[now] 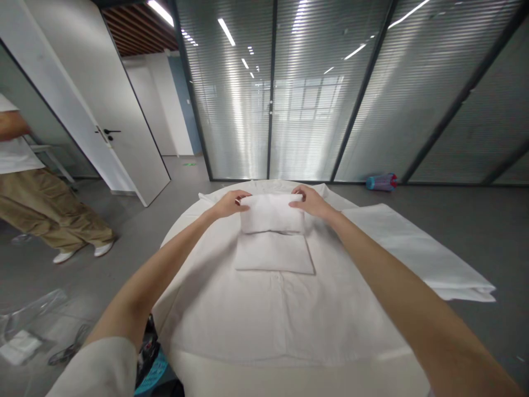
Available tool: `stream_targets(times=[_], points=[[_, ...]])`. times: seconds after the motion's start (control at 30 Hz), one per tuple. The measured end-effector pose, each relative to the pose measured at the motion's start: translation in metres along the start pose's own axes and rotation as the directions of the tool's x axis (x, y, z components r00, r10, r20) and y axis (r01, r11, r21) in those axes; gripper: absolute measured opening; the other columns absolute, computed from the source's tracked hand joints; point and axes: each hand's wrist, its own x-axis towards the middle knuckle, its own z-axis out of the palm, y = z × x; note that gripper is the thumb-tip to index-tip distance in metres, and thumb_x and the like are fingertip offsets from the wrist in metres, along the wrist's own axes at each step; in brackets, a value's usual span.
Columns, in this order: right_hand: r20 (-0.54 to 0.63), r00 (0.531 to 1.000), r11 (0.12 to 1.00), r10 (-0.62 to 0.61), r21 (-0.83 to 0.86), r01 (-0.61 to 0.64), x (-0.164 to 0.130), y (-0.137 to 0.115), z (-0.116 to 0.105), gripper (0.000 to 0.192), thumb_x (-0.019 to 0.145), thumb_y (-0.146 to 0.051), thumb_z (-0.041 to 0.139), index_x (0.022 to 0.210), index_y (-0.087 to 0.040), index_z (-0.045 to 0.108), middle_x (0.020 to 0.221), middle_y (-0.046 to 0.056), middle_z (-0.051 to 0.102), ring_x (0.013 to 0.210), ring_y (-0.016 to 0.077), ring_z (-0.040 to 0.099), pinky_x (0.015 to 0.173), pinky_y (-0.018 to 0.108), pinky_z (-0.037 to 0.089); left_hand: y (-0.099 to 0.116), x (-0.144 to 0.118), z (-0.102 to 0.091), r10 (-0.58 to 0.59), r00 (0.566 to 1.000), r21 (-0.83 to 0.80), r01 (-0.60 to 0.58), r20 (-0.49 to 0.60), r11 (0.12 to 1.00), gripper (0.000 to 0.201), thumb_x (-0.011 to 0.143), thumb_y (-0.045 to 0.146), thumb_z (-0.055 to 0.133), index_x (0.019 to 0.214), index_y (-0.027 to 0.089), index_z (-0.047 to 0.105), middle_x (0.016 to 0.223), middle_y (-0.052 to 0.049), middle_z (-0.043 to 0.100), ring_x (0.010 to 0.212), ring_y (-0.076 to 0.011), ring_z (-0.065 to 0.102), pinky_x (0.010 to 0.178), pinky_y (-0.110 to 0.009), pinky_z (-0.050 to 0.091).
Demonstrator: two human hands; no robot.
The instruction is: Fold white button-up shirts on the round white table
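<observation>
1. Folded white cloth (pixel 271 212) sits centre frame, atop a flat folded piece (pixel 274 252) on the round table (pixel 198 309).
2. L hand (pixel 230 203) & R hand (pixel 309 200) fingers closed, pinching its far corners.
3. Keep edges lined up w/ lower piece; press the fold flat evenly.

The room is bright and evenly lit. Ceiling strip lights (pixel 160 12) glare and repeat as streaks across the glass partition (pixel 306 94). Shadows stay soft, only a thin one under the folded white cloth (pixel 273 231). The wide lens bows the door (pixel 124 110) and frame lines outward. Edges smear slightly; the plastic bag (pixel 25 325) looks blurred.
</observation>
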Motion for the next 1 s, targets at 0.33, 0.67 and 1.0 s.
stream_targets(times=[0.33,0.67,1.0], points=[[0.085,0.92,0.9,-0.383,-0.189,0.392,-0.15,-0.019,0.015,0.042,0.083,-0.025,0.068,0.125,-0.022,0.061,0.119,0.013,0.062,0.114,0.0291,0.056,0.1,0.046,0.044,0.012,-0.117,0.052,0.267,0.964,0.33,-0.249,-0.009,0.911,0.059,0.078,0.01,0.059,0.137,0.02,0.051,0.131,-0.014,0.053,0.124,-0.0272,0.052,0.105,-0.042,0.043],[0.247,0.923,0.896,-0.294,-0.266,0.356,-0.11,0.006,0.023,0.056,0.083,-0.009,0.054,0.138,-0.021,0.057,0.126,0.012,0.065,0.114,0.0248,0.061,0.098,0.04,0.047,-0.006,-0.076,0.041,0.246,0.932,0.321,-0.327,0.268,0.889,0.067,0.083,0.006,0.05,0.146,0.027,0.047,0.129,-0.011,0.064,0.113,-0.0238,0.066,0.098,-0.035,0.05],[0.179,0.939,0.907,-0.292,-0.259,0.332,-0.118,0.019,0.043,0.055,0.089,-0.005,0.044,0.139,-0.023,0.057,0.126,0.009,0.063,0.114,0.0222,0.059,0.101,0.036,0.046,0.022,-0.09,0.034,0.25,0.959,0.436,-0.283,0.134,0.854,0.053,0.084,0.003,0.045,0.127,0.027,0.067,0.129,-0.01,0.066,0.12,-0.0251,0.06,0.104,-0.046,0.047]])
